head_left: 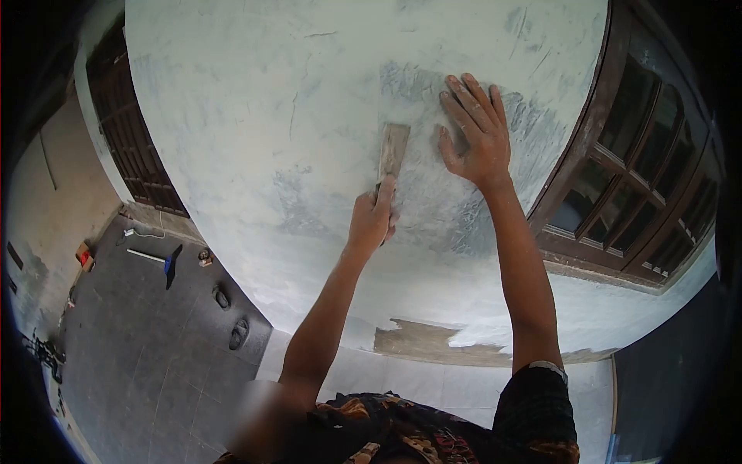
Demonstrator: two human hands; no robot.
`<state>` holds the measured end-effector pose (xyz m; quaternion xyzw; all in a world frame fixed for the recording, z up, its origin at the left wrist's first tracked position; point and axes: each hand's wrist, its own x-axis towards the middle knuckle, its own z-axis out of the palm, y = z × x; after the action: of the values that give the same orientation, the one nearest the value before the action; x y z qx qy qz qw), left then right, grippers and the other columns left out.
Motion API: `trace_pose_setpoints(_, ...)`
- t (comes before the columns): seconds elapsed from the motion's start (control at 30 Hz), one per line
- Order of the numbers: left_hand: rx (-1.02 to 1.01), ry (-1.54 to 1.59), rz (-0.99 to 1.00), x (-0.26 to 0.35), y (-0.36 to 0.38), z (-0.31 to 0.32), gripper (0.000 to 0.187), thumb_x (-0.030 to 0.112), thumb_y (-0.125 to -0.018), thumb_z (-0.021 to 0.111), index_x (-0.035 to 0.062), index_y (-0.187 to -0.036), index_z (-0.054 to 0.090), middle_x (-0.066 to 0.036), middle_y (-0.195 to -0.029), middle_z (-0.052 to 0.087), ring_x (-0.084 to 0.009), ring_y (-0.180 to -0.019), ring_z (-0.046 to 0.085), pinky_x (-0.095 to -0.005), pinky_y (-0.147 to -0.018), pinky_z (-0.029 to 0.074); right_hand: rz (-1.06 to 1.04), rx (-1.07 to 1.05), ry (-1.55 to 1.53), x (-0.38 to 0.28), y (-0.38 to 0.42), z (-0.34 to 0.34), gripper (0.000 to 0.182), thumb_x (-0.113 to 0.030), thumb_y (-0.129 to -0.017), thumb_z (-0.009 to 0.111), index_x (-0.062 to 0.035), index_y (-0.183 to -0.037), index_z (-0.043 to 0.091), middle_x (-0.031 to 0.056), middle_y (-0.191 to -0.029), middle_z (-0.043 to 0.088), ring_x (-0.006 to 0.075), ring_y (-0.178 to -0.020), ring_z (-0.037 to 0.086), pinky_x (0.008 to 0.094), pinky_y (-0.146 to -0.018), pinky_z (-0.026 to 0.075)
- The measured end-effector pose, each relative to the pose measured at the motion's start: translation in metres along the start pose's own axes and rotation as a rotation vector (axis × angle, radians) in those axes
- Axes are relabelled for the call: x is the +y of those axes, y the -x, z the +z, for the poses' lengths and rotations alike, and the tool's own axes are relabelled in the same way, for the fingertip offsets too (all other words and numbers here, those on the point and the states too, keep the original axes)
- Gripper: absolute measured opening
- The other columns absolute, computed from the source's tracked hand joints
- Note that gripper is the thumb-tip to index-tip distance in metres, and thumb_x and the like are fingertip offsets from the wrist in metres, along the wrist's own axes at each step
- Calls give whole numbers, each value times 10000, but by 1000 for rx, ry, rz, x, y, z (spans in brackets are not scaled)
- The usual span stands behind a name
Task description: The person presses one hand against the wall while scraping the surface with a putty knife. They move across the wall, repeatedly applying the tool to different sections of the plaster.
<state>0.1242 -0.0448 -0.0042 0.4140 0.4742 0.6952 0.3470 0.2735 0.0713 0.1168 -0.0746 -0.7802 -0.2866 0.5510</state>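
- The left hand [372, 220] was clenched around the handle of a scraper [392, 152], whose flat blade lay against the wall [255, 116], pointing upward.
- The right hand [475, 131] grasped nothing; it was spread open with palm and fingers pressed flat on the wall, just right of the scraper blade.
- The scraper sat within a grey, roughened patch [495, 201] of the wall, left of the wooden window frame [618, 193].
- Risk, as a judgement: the right hand's thumb lay near the blade edge; a sideways slip of the scraper could have nicked it.
- Risk: too steep a blade angle could have gouged the wall surface rather than skimming it.
- Risk: both arms were raised overhead, so loosened dust or flakes could have fallen toward the person's face.
- Risk: the bare strip [433, 340] low on the wall, below the scraper, suggested the coating broke away in sheets; an uneven edge could have resulted.
- Sandals [232, 317] and a tool [154, 259] lay on the floor, well left of the scraper; they posed a tripping hazard when stepping back.
- No brand, label or legible writing was visible anywhere.
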Motion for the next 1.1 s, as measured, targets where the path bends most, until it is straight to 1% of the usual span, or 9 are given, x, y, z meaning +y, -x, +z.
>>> trace_pose_setpoints(0.3, -130, 117, 3, 52, -13, 8, 514, 526, -971, 527, 47, -793, 584, -45, -587, 543, -146, -455, 556, -294, -413, 439, 173, 83, -31, -43, 25, -3, 396, -127, -763, 699, -76, -1155, 677, 121, -1365, 574, 318, -1358, 440, 484, -1126, 301)
trace_pose_setpoints(0.4, -158, 87, -6, 58, -11, 2, 542, 543, -959, 539, 31, -802, 621, -69, -630, 589, -159, -527, 600, -294, -481, 479, 380, 55, -171, -85, 60, -3, 344, -112, -801, 698, -48, -1139, 677, 189, -1263, 612, 326, -1154, 598, 441, -993, 436)
trace_pose_setpoints(0.57, -261, -180, 55, 49, -35, -15, 589, 625, -927, 531, 57, -844, 660, -32, -692, 605, -125, -585, 576, -268, -524, 456, 1118, -99, -1008, -129, 71, 4, 204, -158, -938, 645, 32, -1007, 668, 104, -913, 666, 130, -675, 620, 266, -631, 502)
trace_pose_setpoints(0.77, -396, -589, 217, 75, -44, -32, 599, 598, -941, 509, 48, -767, 670, -17, -577, 549, -122, -592, 559, -332, -576, 451, 1155, -19, -941, -141, 55, 24, 239, -179, -971, 605, 40, -1063, 573, 47, -833, 627, 87, -668, 602, 261, -590, 485)
trace_pose_setpoints(0.87, -372, -799, 363, 87, -45, -58, 489, 497, -938, 574, 49, -768, 674, -48, -618, 580, -176, -602, 584, -381, -583, 455, 1238, 63, -935, -159, 53, 36, 262, -190, -982, 584, 20, -1134, 542, 46, -811, 607, 92, -631, 590, 264, -548, 472)
trace_pose_setpoints(0.93, 3, -910, 966, 81, -52, -82, 289, 346, -907, 641, 63, -895, 703, -95, -844, 650, -247, -815, 635, -407, -721, 493, 1235, 109, -846, -167, 60, 47, 263, -211, -993, 566, 8, -1137, 548, 48, -782, 597, 94, -608, 579, 270, -528, 463)
trace_pose_setpoints(1.0, 21, -952, 1242, 79, -65, -109, 249, 297, -883, 661, 79, -996, 697, -99, -992, 633, -270, -954, 602, -421, -823, 476, 1238, 155, -760, -178, 73, 57, 266, -233, -1003, 548, -5, -1139, 553, 50, -752, 587, 97, -586, 568, 277, -508, 454)
trace_pose_setpoints(1.03, 73, -976, 1525, 79, -75, -120, 283, 249, -860, 681, 94, -1097, 692, -102, -1140, 615, -292, -1094, 569, -435, -924, 459, 1244, 115, -730, -181, 82, 60, 291, -267, -1009, 536, -10, -1144, 553, 49, -708, 575, 101, -560, 555, 279, -497, 447)
trace_pose_setpoints(1.1, -69, -1067, 1508, 54, -95, -142, 486, 285, -858, 688, 173, -1322, 593, -93, -1389, 498, -288, -1328, 425, -491, -1079, 355, 1263, 88, -681, -191, 98, 66, 317, -301, -1016, 524, -15, -1149, 552, 47, -663, 562, 104, -534, 543, 281, -487, 440)
